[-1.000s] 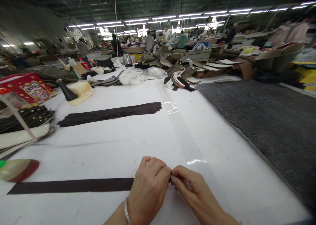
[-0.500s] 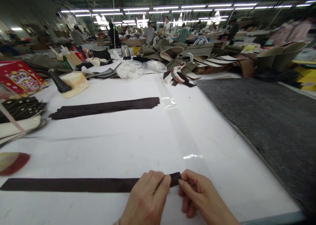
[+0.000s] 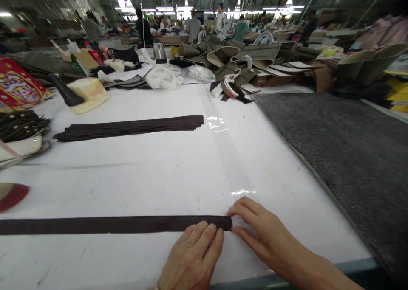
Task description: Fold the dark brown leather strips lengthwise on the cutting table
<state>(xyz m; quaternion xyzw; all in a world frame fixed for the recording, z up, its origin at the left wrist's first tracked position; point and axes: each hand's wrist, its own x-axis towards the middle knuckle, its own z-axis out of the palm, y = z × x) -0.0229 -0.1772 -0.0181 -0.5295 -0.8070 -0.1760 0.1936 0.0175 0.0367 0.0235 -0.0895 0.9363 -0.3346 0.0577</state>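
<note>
A long dark brown strip (image 3: 111, 225), which looks like leather, lies flat along the front of the white table, running out of view on the left. My left hand (image 3: 194, 254) is closed, its bent fingers together and pressing the strip down near its right end; its thumb is hidden. At that end my right hand (image 3: 263, 226) is open. Its thumb and index finger are spread apart at the two corners of the strip. Farther back lies a fanned stack of similar dark strips (image 3: 134, 127).
A dark grey felt-like mat (image 3: 344, 154) covers the table's right side. At left stand a black-handled cream block (image 3: 87, 95), a red printed box (image 3: 21, 84) and a bundle of dark straps (image 3: 22, 126). Bag pieces (image 3: 236, 58) are heaped at the back; people stand beyond.
My right thumb and index finger have parted from their pinch on the strip's end. That end, lifted a little before, now lies flat. The camera view has tilted down slightly.
</note>
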